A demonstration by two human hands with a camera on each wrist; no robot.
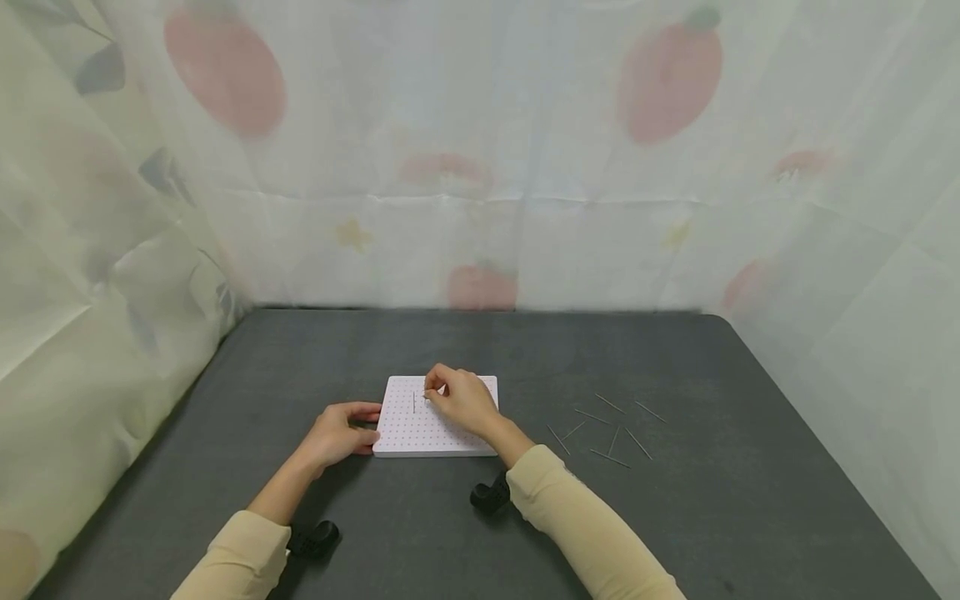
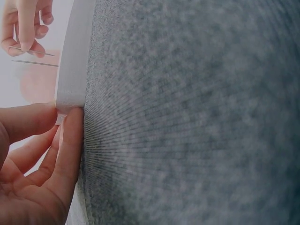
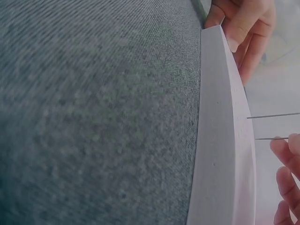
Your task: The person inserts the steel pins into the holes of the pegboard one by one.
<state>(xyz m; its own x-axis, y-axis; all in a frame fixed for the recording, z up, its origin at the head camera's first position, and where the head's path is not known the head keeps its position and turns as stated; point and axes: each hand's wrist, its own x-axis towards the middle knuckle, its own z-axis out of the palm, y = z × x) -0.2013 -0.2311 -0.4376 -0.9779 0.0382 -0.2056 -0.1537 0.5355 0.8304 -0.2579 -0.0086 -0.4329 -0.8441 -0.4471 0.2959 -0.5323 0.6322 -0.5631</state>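
Note:
A white pegboard with rows of small holes lies flat on the dark table. My left hand grips its left edge, the thumb on the top face and fingers along the side. Over the board, my right hand pinches a thin metal pin between thumb and fingertips. The pin is upright, its lower tip at the board's face; whether it sits in a hole I cannot tell. Just left of it another metal pin stands upright in the board.
Several loose metal pins lie scattered on the grey table, right of the board. Black wrist devices hang at both sleeves. A printed curtain stands behind the table and along its sides.

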